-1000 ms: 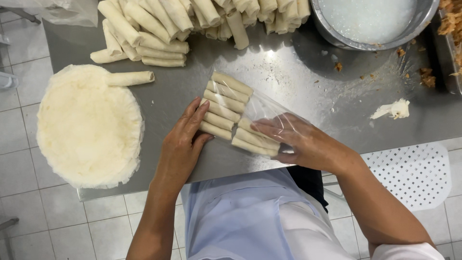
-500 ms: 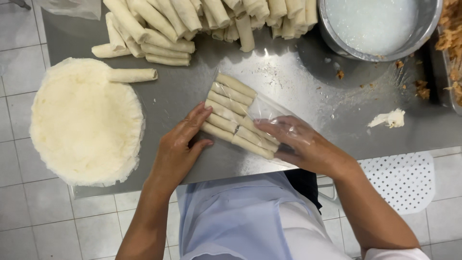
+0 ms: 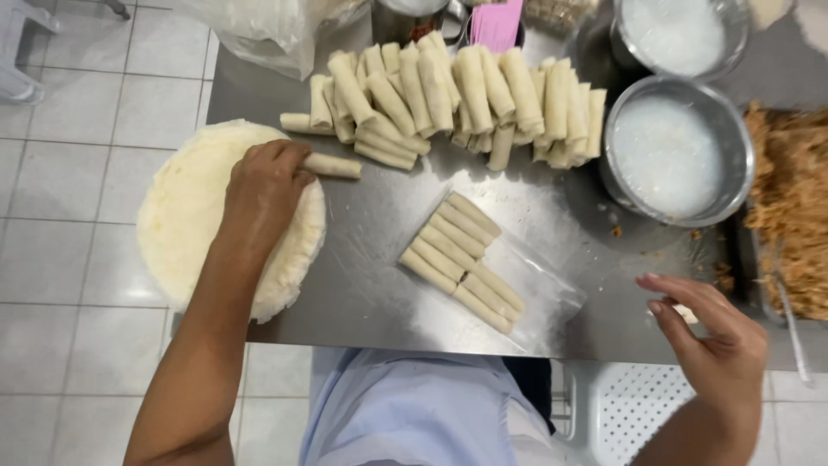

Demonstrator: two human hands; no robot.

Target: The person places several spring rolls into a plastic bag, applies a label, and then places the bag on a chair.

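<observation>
A clear plastic bag (image 3: 509, 276) is lying flat near the front edge of the steel tabletop (image 3: 371, 285), slanting from upper left to lower right, with a double row of pale rolls (image 3: 461, 261) sitting on it. A larger, crumpled see-through plastic bag (image 3: 267, 30) is resting at the tabletop's far left corner. A small pink card or label (image 3: 498, 23) is standing upright at the far edge, behind the heaped rolls.
</observation>
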